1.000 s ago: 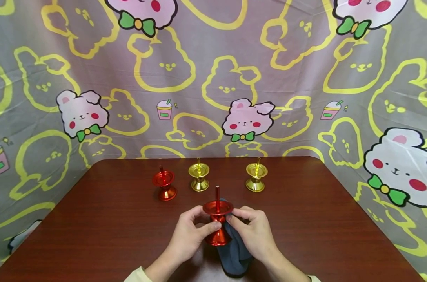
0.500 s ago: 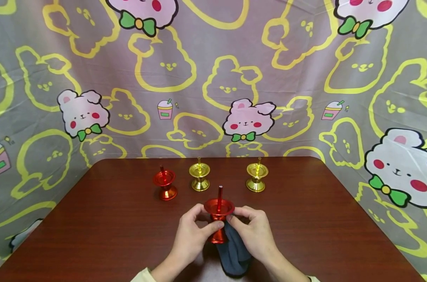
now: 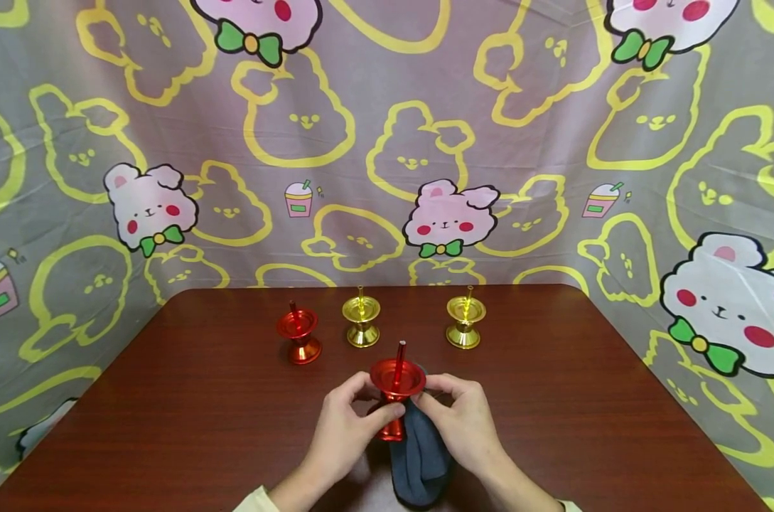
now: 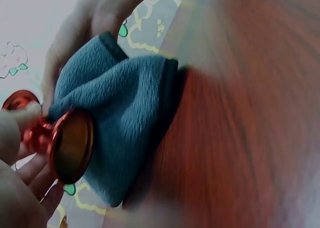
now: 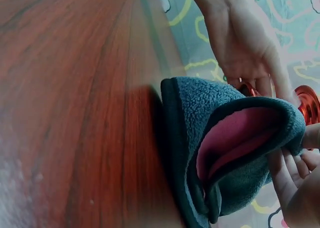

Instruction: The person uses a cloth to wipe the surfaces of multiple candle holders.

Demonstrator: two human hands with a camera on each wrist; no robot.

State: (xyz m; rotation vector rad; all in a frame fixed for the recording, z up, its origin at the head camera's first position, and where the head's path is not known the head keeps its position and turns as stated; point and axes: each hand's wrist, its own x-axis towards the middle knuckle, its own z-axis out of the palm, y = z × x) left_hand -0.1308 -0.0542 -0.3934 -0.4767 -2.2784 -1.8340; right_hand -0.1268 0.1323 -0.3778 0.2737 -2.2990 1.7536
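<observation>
Nearest, the cloth (image 3: 421,455) hung down from the right hand (image 3: 461,424), blue-grey outside and pink in its fold, its lower end at the table (image 3: 169,427). That hand's fingers were curled round the cloth and pressed it against the stem of the red holder (image 3: 396,391). The left hand (image 3: 346,429) faced it, thumb and fingers pinching the same stem just under the cup, so the holder stood upright between the two sets of fingertips, its base lifted off the table and its red spike rising above the knuckles. Beyond the fingers, well apart, a second red holder (image 3: 299,334) stood to the left, a gold holder (image 3: 361,321) straight ahead, another gold one (image 3: 465,321) to the right. Behind the table hung a bunny-print sheet (image 3: 387,142).
</observation>
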